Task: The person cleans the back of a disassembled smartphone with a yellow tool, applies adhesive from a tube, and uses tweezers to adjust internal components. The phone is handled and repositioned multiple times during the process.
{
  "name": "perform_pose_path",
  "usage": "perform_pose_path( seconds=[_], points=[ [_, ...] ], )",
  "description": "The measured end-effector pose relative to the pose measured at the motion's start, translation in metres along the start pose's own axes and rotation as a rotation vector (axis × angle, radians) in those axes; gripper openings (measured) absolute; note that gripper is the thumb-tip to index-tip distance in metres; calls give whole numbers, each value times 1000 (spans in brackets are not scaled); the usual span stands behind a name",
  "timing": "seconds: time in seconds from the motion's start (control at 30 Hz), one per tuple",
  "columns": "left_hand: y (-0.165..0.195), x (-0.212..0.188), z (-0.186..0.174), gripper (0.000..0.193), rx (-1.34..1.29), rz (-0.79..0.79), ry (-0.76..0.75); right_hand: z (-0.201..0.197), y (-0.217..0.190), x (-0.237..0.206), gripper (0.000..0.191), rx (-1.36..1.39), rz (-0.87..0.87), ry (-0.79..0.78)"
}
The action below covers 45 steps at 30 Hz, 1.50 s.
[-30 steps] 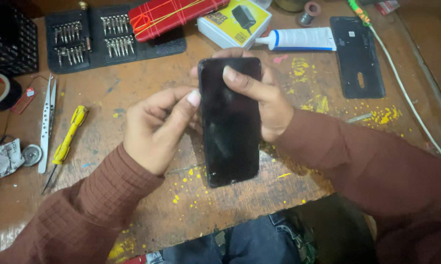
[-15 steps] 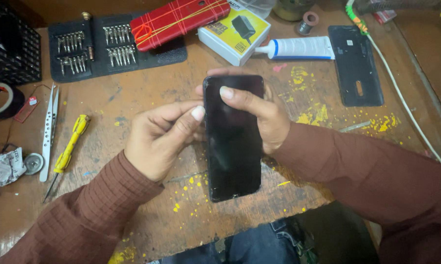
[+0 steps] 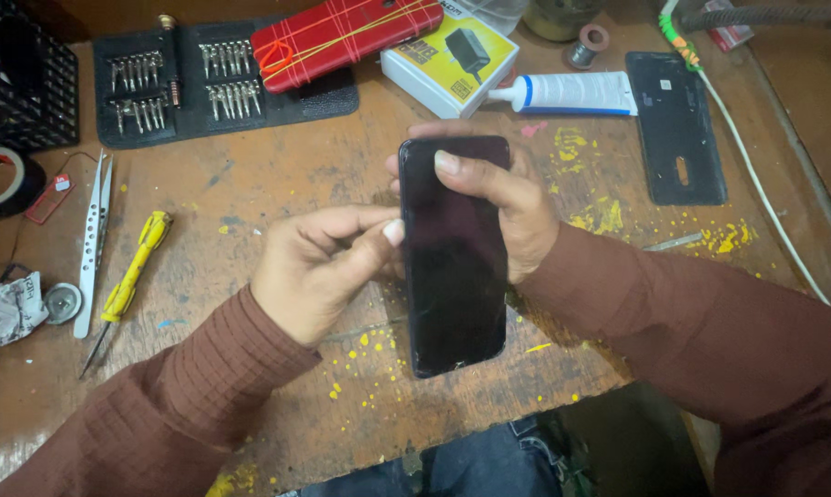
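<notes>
A black smartphone (image 3: 455, 267) with a dark screen is held upright over the wooden workbench (image 3: 250, 193). My right hand (image 3: 507, 207) grips it from behind, thumb pressed on the upper screen. My left hand (image 3: 319, 267) pinches the phone's left edge with thumb and fingertips. The phone's lower edge shows small chips near the corner.
A black screwdriver bit set (image 3: 185, 78) lies at the back left, with a red phone bound in rubber bands (image 3: 346, 37) on it. A charger box (image 3: 448, 64), glue tube (image 3: 572, 92) and black back cover (image 3: 675, 129) sit at the back right. Tweezers (image 3: 92, 239), yellow tool (image 3: 135, 267) lie left.
The phone and both hands have stayed together; the view has shifted slightly, and my left thumb has settled against the phone's left edge.
</notes>
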<state>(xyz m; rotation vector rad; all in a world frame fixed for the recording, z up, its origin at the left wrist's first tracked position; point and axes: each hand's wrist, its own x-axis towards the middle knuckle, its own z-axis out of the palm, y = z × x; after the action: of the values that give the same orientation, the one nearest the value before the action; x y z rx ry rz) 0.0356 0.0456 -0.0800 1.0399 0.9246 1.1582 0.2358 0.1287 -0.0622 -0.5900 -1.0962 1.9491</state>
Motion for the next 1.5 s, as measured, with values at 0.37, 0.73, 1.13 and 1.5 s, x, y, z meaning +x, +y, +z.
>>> perform_pose_path(
  seconds=[0.37, 0.73, 1.13, 1.5],
  points=[
    [-7, 1, 0, 35, -118, -53, -90, -18, -1, 12, 41, 110, -21, -33],
    [-11, -8, 11, 55, -127, 37, -184, -45, -5, 20, 43, 149, -84, -52],
    [-6, -30, 38, 66, 14, 136, -254, -67, -1, 13, 47, 123, -61, 32],
    [3, -46, 54, 76, 397, 407, -170, -72, -2, 17, 66, 252, -87, -373]
  ],
)
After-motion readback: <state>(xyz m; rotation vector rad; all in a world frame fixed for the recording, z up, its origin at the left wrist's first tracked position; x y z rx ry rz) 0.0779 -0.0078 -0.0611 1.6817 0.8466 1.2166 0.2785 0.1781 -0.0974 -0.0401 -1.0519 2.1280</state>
